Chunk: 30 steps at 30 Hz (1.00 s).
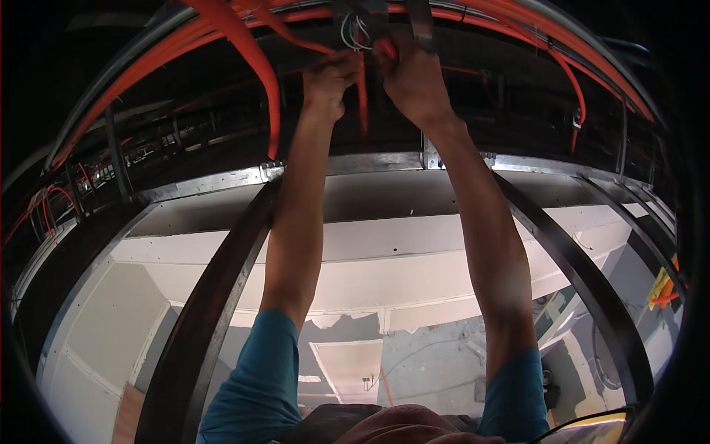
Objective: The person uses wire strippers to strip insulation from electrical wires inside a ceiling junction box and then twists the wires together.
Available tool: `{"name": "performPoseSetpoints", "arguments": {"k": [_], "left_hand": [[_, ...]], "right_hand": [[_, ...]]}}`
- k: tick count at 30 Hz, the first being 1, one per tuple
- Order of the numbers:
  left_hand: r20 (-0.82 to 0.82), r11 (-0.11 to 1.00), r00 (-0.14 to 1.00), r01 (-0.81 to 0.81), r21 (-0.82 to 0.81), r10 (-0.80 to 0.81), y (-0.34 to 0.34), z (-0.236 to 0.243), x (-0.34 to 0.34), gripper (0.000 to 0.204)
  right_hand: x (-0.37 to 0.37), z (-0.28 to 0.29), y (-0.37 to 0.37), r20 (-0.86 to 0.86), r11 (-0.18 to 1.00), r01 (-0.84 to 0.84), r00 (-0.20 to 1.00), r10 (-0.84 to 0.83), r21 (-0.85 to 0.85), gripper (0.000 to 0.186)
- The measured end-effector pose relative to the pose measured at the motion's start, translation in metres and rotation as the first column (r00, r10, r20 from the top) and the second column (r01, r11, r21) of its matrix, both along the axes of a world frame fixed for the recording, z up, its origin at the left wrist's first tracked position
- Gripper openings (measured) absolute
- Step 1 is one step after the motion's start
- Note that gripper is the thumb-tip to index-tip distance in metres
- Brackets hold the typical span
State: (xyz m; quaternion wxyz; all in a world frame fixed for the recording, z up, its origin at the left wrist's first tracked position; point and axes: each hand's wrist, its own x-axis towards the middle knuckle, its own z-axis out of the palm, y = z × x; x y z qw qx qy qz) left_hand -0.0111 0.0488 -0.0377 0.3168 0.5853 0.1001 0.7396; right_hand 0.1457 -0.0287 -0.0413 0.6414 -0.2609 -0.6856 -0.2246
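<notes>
Both my arms reach up to a cluster of white and green wires (355, 31) under a dark housing (359, 10) among orange conduits. My left hand (329, 85) has its fingers pinched just below the wires, beside a hanging orange conduit (362, 103); what it holds, if anything, is too small to make out. My right hand (416, 85) is closed on a small red object (387, 49), probably a tool, right of the wires. Its fingertips are partly hidden.
Orange conduits (255, 52) arch overhead. A metal rail (373, 163) crosses below my hands, with dark metal beams (562, 259) either side of my arms. Beneath are pale boards (392, 244) and a grey floor (421, 355) far below; yellow material (658, 285) sits at the right.
</notes>
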Motion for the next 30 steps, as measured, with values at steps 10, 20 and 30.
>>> {"name": "performPoseSetpoints", "arguments": {"k": [10, 20, 30], "left_hand": [[0.011, 0.995, 0.995, 0.095, -0.006, -0.095, -0.008, -0.001, 0.007, 0.023], [0.062, 0.995, 0.996, -0.063, 0.079, 0.058, 0.007, -0.003, 0.018, 0.02], [0.037, 0.93, 0.962, -0.272, 0.249, 0.271, 0.002, -0.005, 0.018, 0.015]], "right_hand": [[-0.017, 0.005, 0.028, -0.171, 1.0, 0.018, 0.985, -0.018, -0.002, 0.019], [-0.021, 0.025, 0.065, -0.203, 0.996, -0.066, 0.976, 0.077, 0.06, 0.029], [-0.037, 0.036, 0.059, -0.217, 0.998, -0.033, 0.976, 0.022, -0.047, 0.042]]}}
